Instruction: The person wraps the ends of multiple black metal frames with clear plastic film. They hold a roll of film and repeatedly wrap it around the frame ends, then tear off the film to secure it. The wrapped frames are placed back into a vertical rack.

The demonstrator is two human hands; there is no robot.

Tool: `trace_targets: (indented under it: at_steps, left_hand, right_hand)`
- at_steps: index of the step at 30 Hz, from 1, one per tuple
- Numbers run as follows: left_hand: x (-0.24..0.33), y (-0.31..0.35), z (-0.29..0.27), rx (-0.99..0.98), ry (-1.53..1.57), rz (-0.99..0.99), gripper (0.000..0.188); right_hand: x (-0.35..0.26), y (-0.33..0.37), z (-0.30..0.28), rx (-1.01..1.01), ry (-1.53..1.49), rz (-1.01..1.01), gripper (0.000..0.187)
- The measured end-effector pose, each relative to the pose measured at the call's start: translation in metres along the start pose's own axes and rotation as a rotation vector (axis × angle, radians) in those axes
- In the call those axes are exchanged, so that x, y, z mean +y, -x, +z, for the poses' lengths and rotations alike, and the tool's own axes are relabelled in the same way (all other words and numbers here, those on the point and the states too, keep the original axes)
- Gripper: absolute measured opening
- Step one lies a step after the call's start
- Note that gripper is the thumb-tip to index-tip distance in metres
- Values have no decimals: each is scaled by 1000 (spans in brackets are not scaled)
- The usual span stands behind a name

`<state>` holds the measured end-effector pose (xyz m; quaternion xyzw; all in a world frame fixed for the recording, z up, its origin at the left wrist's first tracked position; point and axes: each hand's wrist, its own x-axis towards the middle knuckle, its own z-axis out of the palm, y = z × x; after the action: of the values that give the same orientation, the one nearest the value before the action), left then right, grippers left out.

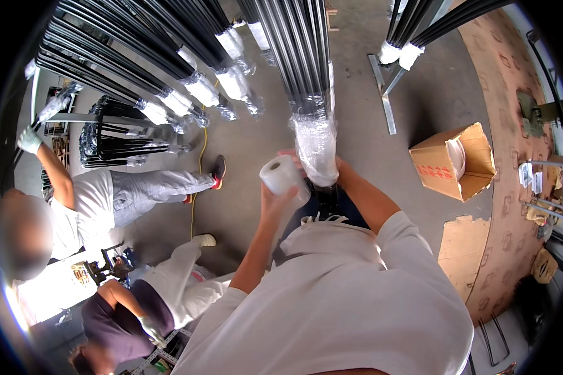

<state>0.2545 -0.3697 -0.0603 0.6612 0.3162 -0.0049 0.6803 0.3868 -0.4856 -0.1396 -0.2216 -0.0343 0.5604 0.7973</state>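
Note:
My left hand [280, 201] is closed around a roll of clear stretch film [280, 178], slightly blurred, beside the near end of a bundle of black metal tubes [297, 53]. White and clear film wrap [316, 147] covers that end of the bundle. My right hand [339, 167] reaches behind the wrapped end from the right side and is mostly hidden by it. Reddish fingertips [289, 154] show at the bundle's left edge, just beyond the roll; they look like those of my right hand, but their grip cannot be made out.
More black tube bundles [162, 37] with wrapped ends lie on a rack to the left. Two people work at left, one wearing a glove [29, 140]. An open cardboard box [453, 162] stands at right near a metal stand [383, 94]. A yellow cable [200, 162] crosses the floor.

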Motion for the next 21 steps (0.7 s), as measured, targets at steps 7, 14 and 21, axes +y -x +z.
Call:
trace_targets:
  at_steps: [7,14,21]
  left_hand:
    - [-20,31,8,-241,-479,218,77]
    - [-19,21,23,-250,-705,271,82]
    - [-26,5,32,-416,-450,82,86]
  right_hand:
    - [-14,27,-42,331,254,-97,34]
    - [16,131,-19,100,351,24,62]
    - [24,119,53,377,1010,-302,97]
